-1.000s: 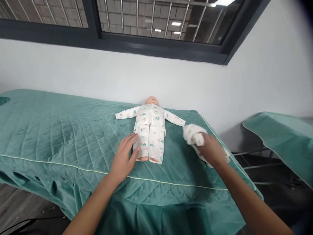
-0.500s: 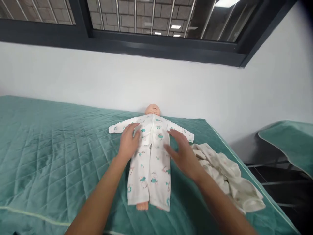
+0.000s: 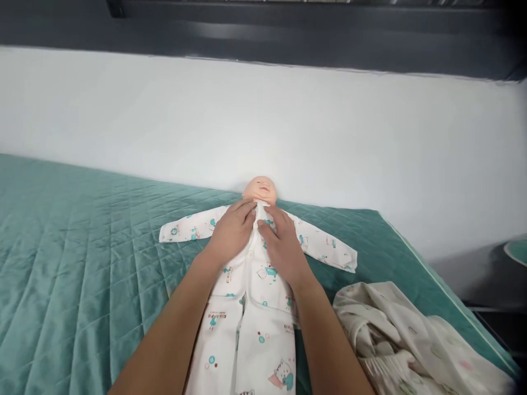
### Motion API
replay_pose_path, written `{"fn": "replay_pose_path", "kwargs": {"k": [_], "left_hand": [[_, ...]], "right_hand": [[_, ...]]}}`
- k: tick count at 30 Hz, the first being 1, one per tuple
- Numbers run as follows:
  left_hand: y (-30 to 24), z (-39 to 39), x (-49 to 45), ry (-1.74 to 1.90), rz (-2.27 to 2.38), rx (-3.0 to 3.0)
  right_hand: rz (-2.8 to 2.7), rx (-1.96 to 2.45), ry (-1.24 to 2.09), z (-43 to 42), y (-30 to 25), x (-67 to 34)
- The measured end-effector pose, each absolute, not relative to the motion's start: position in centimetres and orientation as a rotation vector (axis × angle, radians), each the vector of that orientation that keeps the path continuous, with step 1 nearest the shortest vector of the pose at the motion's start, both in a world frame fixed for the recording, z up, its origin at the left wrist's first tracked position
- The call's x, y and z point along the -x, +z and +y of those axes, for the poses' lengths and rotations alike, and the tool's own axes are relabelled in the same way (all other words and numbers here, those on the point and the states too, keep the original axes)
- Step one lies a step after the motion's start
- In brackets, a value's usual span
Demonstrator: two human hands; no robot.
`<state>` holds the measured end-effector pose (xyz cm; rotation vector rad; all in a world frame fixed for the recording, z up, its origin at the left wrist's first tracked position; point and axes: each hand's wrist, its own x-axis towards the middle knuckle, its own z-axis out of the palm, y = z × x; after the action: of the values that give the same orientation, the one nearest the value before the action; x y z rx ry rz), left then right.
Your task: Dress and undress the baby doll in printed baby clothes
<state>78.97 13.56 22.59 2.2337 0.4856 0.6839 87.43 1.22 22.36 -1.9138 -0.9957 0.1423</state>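
A baby doll [image 3: 260,189] lies on its back on a green quilted bed [image 3: 82,258], head toward the wall, arms spread. It wears a white printed sleepsuit [image 3: 255,323]. My left hand [image 3: 233,233] and my right hand [image 3: 280,244] rest side by side on the doll's upper chest, just below the neck. The fingertips of both meet at the suit's front opening near the collar. The fingers are curled onto the fabric; whether they pinch it is hidden.
A crumpled cream cloth [image 3: 407,340] lies on the bed to the right of the doll. A white wall [image 3: 288,126] runs behind the bed, with a dark window frame [image 3: 288,38] above. The bed's right edge [image 3: 448,296] drops to a dark floor.
The right hand dropped the cream cloth beside the doll. Both hands moved up the doll's body from its legs to the collar. The camera came closer and tilted down.
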Motion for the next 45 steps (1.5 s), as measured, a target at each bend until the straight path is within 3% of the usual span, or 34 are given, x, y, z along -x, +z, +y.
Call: {"fn": "replay_pose_path", "kwargs": {"k": [45], "left_hand": [[22.53, 13.94, -79.07, 0.642, 0.431, -2.322]], "right_hand": [[-0.921, 1.989, 0.204, 1.79, 22.35, -87.37]]}}
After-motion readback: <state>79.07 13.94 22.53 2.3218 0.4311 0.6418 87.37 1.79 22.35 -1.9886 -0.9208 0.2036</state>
